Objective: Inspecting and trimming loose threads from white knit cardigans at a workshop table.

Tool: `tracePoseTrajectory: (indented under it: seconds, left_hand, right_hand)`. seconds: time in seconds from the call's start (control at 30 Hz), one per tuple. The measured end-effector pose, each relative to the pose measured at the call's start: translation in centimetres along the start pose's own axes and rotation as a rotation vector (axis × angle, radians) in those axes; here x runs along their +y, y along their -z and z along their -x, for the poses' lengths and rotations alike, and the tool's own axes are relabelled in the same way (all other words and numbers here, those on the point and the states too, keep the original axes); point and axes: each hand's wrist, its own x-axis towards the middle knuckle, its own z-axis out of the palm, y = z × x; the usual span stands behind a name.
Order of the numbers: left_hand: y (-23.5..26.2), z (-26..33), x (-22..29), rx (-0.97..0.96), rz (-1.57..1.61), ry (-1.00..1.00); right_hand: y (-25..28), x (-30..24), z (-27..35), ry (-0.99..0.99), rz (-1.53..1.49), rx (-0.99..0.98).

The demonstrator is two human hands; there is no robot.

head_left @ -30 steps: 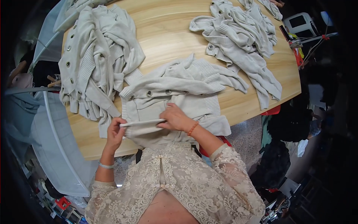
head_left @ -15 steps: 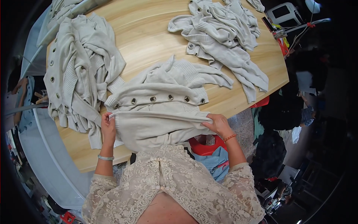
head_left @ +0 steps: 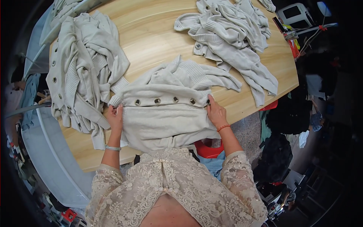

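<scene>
A cream knit cardigan lies in front of me, its lower part hanging over the table edge toward my body. A row of dark buttons runs across it on a ribbed band. My left hand is closed on the cardigan's left end, near the ribbed edge. At the opposite end, my right hand pinches the edge beside the last button. Between the hands the fabric is stretched fairly flat. One sleeve spreads away to the far right. My fingertips are partly hidden by the fabric.
On the wooden table, a heap of similar knitwear lies at left and another pile at the far right. A red stool stands below the table edge. A pale sheet-lined trough borders the left side.
My right hand has moved up from the lower fold to the button band's end. My left hand has shifted slightly up and right. The fabric below the buttons now lies smoother.
</scene>
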Motion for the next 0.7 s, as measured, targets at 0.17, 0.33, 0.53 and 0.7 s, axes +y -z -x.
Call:
tracePoseTrajectory:
  seconds: [0.17, 0.33, 0.53, 0.7]
  left_hand:
    - [1.0, -0.2, 0.7, -0.057, 0.059, -0.009]
    - [4.9, 3.7, 9.1, -0.27, 0.381, 0.39]
    - [3.5, 3.5, 3.9, -0.127, 0.187, 0.277]
    - [-0.9, 1.8, 1.5, -0.009, 0.216, 0.119]
  right_hand:
    - [1.6, 0.7, -2.7, 0.133, -0.059, 0.045]
    - [9.2, 2.7, -1.7, 0.105, -0.2, 0.175]
    - [10.2, 2.8, -4.0, 0.118, 0.0, 0.108]
    - [6.4, 3.3, -6.4, 0.172, 0.09, 0.158]
